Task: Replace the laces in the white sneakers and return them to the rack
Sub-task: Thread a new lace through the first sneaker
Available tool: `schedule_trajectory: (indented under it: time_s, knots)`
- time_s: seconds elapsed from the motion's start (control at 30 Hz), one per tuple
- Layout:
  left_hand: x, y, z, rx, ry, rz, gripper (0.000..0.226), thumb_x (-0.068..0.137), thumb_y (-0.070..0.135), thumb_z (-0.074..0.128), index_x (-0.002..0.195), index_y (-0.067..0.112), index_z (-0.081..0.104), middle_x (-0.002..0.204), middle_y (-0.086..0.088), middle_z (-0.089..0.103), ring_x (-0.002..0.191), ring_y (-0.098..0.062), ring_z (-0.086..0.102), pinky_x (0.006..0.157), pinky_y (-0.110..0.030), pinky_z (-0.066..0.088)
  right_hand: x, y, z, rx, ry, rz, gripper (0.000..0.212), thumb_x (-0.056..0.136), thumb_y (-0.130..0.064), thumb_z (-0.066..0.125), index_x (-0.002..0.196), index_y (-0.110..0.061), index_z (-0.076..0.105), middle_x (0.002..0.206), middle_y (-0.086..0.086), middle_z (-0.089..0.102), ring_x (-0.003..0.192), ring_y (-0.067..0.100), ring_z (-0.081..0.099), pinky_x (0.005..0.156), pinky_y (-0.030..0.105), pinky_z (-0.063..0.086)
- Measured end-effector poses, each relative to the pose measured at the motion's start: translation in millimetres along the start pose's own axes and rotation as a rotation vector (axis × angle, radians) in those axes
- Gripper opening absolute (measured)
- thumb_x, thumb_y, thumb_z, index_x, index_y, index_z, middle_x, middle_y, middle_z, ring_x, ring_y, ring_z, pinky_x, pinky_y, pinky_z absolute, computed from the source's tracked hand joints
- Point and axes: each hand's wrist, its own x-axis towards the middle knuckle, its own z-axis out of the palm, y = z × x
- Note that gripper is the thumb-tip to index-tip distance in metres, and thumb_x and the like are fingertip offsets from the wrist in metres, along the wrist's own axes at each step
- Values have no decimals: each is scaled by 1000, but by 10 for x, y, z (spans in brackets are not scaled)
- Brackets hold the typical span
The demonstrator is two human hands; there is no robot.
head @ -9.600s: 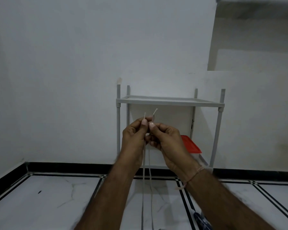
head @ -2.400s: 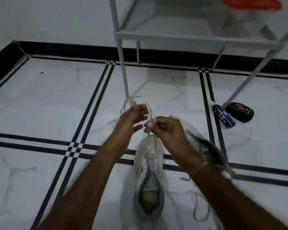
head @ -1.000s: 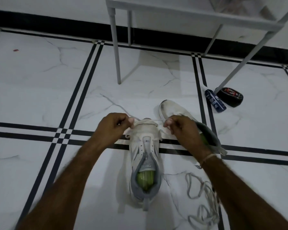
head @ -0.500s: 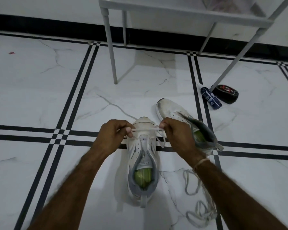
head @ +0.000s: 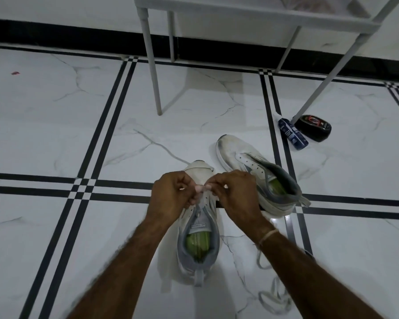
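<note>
A white sneaker [head: 199,236] with a grey collar and green insole stands on the floor, toe pointing away from me. My left hand [head: 172,194] and my right hand [head: 234,193] meet over its front eyelets, fingers curled and pinching the white lace [head: 203,188] between the fingertips. The second white sneaker [head: 255,178], with no lace in its eyelets, lies just to the right, angled away. A loose white lace [head: 271,293] lies in a heap on the floor at the lower right. The grey rack [head: 258,17] stands beyond the shoes.
A dark blue tube [head: 293,137] and a black oval tin [head: 313,127] lie by the rack's right front leg. The rack's left front leg [head: 152,70] stands on the white marble floor, which has black stripe lines. A black skirting runs along the wall.
My hands were apart, pulling the lace ends sideways over the sneaker's toe; now they have come together over the front eyelets. The view has tilted down slightly.
</note>
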Motion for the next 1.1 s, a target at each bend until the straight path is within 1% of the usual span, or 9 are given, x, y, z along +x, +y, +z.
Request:
schedule_trajectory:
  time_s: [0.13, 0.27, 0.37, 0.47, 0.6, 0.7, 0.83, 0.9, 1.1]
  knots:
    - [7, -40, 52, -40, -32, -28, 15, 99, 3, 59, 91, 4, 71, 76, -12, 75, 66, -19, 72, 62, -28, 58, -79, -116, 54, 216, -29, -22, 20, 89, -39, 74, 109, -37, 74, 98, -20, 75, 98, 5, 69, 92, 46, 52]
    - [-15, -29, 137, -135, -26, -87, 3, 102, 4, 54, 102, 7, 53, 74, -13, 74, 61, -19, 70, 55, -25, 55, -109, -138, 85, 292, 11, -10, 11, 87, -18, 78, 96, -23, 81, 86, -11, 75, 82, 6, 68, 77, 27, 52]
    - [-34, -100, 107, -80, 16, -73, 7, 102, 12, 55, 96, 10, 55, 73, -9, 74, 64, -20, 70, 56, -23, 51, -136, -115, 140, 270, -28, -9, 4, 91, -22, 73, 90, -22, 77, 82, -11, 71, 80, 8, 66, 75, 31, 54]
    - [-104, -195, 117, 113, 203, -77, 14, 94, 29, 69, 91, 18, 59, 81, 5, 70, 76, -12, 67, 65, -22, 48, -174, -52, 209, 236, -50, 41, 10, 93, -28, 68, 89, -20, 73, 84, -10, 70, 81, 7, 66, 76, 36, 55]
    - [-211, -277, 134, 273, 98, -198, 41, 73, 40, 85, 101, 24, 59, 101, 7, 62, 93, -14, 62, 71, -21, 44, -220, 6, 235, 278, -107, 75, 8, 92, -23, 70, 91, -16, 73, 84, -4, 70, 81, 9, 66, 75, 37, 56]
    - [-183, -178, 106, 407, 123, -162, 29, 80, 38, 80, 99, 22, 66, 95, 7, 68, 89, -12, 63, 76, -24, 41, -199, 27, 271, 253, -135, 66, 8, 91, -20, 70, 94, -16, 75, 88, -3, 70, 83, 7, 65, 78, 35, 56]
    - [-220, -176, 127, 510, 162, -71, 18, 93, 27, 66, 97, 12, 76, 90, -2, 75, 77, -12, 62, 71, -21, 37, -229, 11, 333, 214, -185, 54, 8, 92, -23, 69, 93, -18, 75, 88, -3, 69, 83, 8, 65, 77, 38, 55]
    - [-240, -242, 92, 461, 159, -53, 16, 94, 24, 66, 98, 12, 77, 89, 2, 75, 79, -14, 65, 71, -22, 40, -209, -18, 327, 222, -195, 65, 4, 91, -21, 72, 90, -18, 75, 86, -4, 69, 82, 8, 65, 77, 38, 56]
    - [-178, -372, -9, 151, 116, -108, 18, 93, 12, 68, 104, 18, 81, 85, 14, 75, 72, 14, 64, 65, -2, 47, -164, -27, 305, 157, -225, 34, 3, 85, -18, 75, 84, -17, 73, 81, -4, 64, 75, 10, 60, 71, 37, 53]
